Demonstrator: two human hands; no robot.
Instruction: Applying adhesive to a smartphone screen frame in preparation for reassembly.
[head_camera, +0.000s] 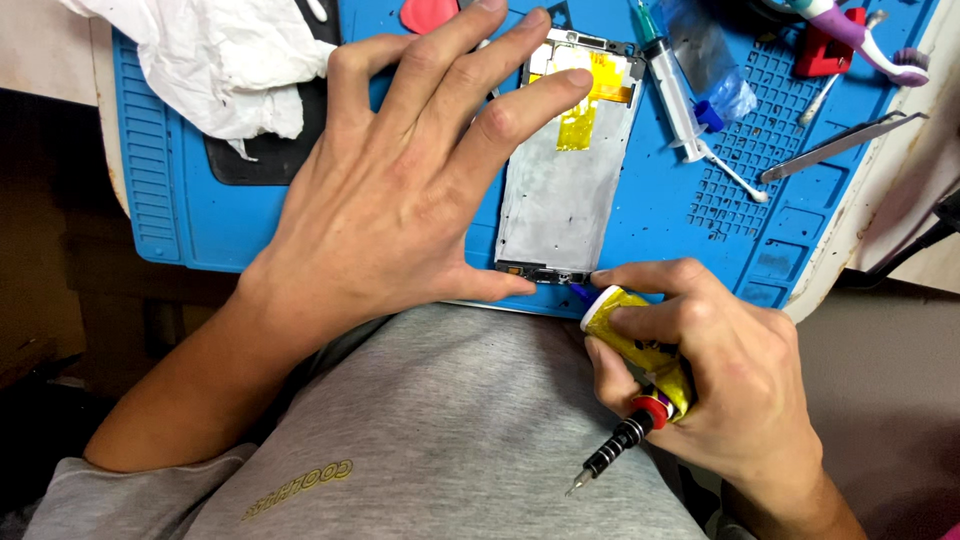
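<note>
A blue work mat (690, 215) covers the table, its near edge running just past the person's grey shirt (450, 420) and its right edge ending close to a pale table rim. On the mat lies a phone frame (560, 200), a long grey metal plate with yellow tape at its far end and a dark strip along its near end; it sits near the mat's near edge, slightly tilted. The left hand (400, 190) presses flat beside and over the frame's left side, fingers spread wide, thumb touching the near left corner. The right hand (720, 380) is closed around a yellow glue tube (640, 345) with its blue tip at the frame's near right corner, and also holds a small black screwdriver (615, 455) pointing toward the shirt. Open mat shows to the right of the frame, before a syringe (675, 95), a cotton swab (735, 180) and tweezers (840, 145). Far left lies a crumpled white cloth (220, 60); a toothbrush (870, 40) rests far right.
</note>
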